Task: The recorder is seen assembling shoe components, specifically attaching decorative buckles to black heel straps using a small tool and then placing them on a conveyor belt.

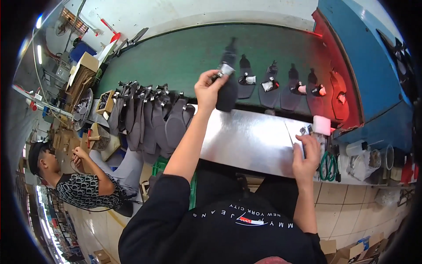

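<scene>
My left hand (207, 89) is closed on a dark sandal (227, 93), holding it over the near edge of the green conveyor belt. A white wad sits under the sandal's strap, and the sandal is slightly blurred. Over the right end of the shiny metal worktop (246, 136), my right hand (307, 159) has its thumb and fingers apart, with nothing visible between them. Just beyond its fingertips are a white foam block (322, 125) and small metal pieces (303, 130). Green-handled scissors (328, 166) lie to its right.
Several sandals, one of them (292, 90), line the green belt (176, 57) toward a blue machine (378, 61) glowing red inside. A pile of dark sandals (151, 116) lies left of the worktop. Clear cups and bags (367, 163) stand right. A seated co-worker (83, 180) works at left.
</scene>
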Action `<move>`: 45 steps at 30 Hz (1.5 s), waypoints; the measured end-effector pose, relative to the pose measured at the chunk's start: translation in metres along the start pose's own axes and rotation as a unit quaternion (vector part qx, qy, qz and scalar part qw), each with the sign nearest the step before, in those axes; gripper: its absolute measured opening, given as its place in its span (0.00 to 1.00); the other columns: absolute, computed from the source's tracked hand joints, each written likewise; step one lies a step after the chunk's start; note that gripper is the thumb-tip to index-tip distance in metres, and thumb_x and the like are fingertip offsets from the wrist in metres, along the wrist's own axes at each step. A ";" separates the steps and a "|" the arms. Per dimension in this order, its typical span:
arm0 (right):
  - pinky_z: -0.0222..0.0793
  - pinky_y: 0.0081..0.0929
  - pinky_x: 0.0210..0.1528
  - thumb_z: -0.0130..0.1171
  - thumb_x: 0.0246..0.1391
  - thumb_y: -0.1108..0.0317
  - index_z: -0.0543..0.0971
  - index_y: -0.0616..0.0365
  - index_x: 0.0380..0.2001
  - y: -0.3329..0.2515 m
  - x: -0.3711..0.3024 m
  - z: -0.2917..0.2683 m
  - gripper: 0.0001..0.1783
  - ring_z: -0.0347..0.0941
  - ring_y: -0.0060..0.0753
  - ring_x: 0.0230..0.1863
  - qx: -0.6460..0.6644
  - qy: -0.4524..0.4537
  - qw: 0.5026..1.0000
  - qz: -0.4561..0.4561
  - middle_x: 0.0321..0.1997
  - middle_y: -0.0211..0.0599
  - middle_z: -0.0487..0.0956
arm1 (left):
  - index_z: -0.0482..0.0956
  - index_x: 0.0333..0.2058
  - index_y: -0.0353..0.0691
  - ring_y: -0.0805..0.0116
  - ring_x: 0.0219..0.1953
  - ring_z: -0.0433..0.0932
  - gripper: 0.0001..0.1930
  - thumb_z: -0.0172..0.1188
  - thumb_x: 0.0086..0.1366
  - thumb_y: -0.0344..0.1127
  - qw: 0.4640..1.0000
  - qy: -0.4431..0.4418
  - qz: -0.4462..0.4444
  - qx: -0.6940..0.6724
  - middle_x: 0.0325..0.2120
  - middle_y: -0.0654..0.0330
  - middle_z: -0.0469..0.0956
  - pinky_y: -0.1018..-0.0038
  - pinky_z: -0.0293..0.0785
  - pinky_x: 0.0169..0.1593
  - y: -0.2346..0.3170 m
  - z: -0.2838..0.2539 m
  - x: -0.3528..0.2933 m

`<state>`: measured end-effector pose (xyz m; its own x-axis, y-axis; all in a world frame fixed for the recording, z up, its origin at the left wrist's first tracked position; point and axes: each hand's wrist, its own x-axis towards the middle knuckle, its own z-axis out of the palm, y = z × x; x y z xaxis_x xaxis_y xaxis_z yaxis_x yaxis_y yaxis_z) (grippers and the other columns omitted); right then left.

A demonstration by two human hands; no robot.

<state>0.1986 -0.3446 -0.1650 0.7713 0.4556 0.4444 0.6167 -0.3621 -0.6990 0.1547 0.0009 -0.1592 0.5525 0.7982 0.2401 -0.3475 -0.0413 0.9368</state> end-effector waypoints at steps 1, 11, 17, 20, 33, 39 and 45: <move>0.55 0.40 0.60 0.57 0.52 0.73 0.78 0.61 0.37 -0.004 0.000 -0.004 0.08 0.72 0.34 0.44 0.077 -0.017 0.996 0.041 0.43 0.40 0.76 | 0.81 0.36 0.40 0.82 0.29 0.73 0.12 0.68 0.51 0.20 0.998 -0.051 -0.038 -0.029 0.34 0.69 0.77 0.84 0.70 0.34 0.017 0.003 -0.023; 0.60 0.40 0.62 0.67 0.46 0.67 0.69 0.63 0.47 -0.076 0.003 0.023 0.26 0.69 0.43 0.58 0.691 -0.189 0.687 0.122 0.51 0.45 0.73 | 0.80 0.41 0.35 0.70 0.46 0.73 0.20 0.70 0.47 0.20 0.945 -0.212 -0.198 -0.153 0.43 0.58 0.75 0.78 0.67 0.50 0.079 -0.001 -0.194; 0.64 0.42 0.60 0.52 0.60 0.51 0.68 0.65 0.45 -0.075 -0.006 0.035 0.24 0.74 0.38 0.46 0.752 -0.113 0.635 0.132 0.41 0.39 0.72 | 0.82 0.37 0.33 0.73 0.37 0.74 0.14 0.69 0.48 0.21 0.958 -0.282 -0.043 -0.017 0.40 0.59 0.75 0.80 0.69 0.40 0.078 -0.010 -0.201; 0.67 0.26 0.41 0.45 0.65 0.50 0.66 0.62 0.45 -0.068 0.005 0.020 0.23 0.65 0.25 0.32 0.799 -0.092 0.566 0.183 0.40 0.36 0.68 | 0.82 0.34 0.32 0.71 0.41 0.76 0.11 0.68 0.49 0.20 0.961 -0.253 -0.097 -0.059 0.43 0.57 0.73 0.79 0.71 0.42 0.078 -0.016 -0.203; 0.68 0.19 0.46 0.69 0.38 0.78 0.75 0.63 0.47 -0.090 -0.053 0.000 0.27 0.73 0.22 0.40 0.388 -0.213 0.886 0.140 0.38 0.34 0.78 | 0.79 0.45 0.34 0.70 0.42 0.79 0.18 0.64 0.53 0.17 0.938 -0.197 -0.223 -0.177 0.42 0.55 0.79 0.75 0.79 0.45 0.056 -0.047 -0.220; 0.69 0.23 0.47 0.67 0.38 0.79 0.77 0.62 0.50 -0.087 -0.054 0.000 0.29 0.76 0.30 0.41 0.342 -0.215 0.912 0.070 0.40 0.41 0.80 | 0.78 0.44 0.37 0.60 0.47 0.77 0.18 0.66 0.52 0.21 0.937 -0.182 -0.235 -0.182 0.43 0.47 0.78 0.66 0.74 0.52 0.055 -0.048 -0.220; 0.70 0.24 0.45 0.66 0.39 0.79 0.79 0.63 0.47 -0.092 -0.056 0.000 0.26 0.77 0.33 0.40 0.312 -0.200 0.928 0.039 0.40 0.43 0.80 | 0.78 0.44 0.33 0.67 0.44 0.79 0.18 0.64 0.52 0.19 0.931 -0.195 -0.229 -0.205 0.43 0.51 0.80 0.72 0.77 0.48 0.059 -0.044 -0.217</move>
<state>0.0989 -0.3369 -0.1257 0.6131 0.7581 0.2223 0.2532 0.0779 -0.9643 -0.0190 -0.1479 -0.1670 0.9191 0.3938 -0.0115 -0.2242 0.5470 0.8066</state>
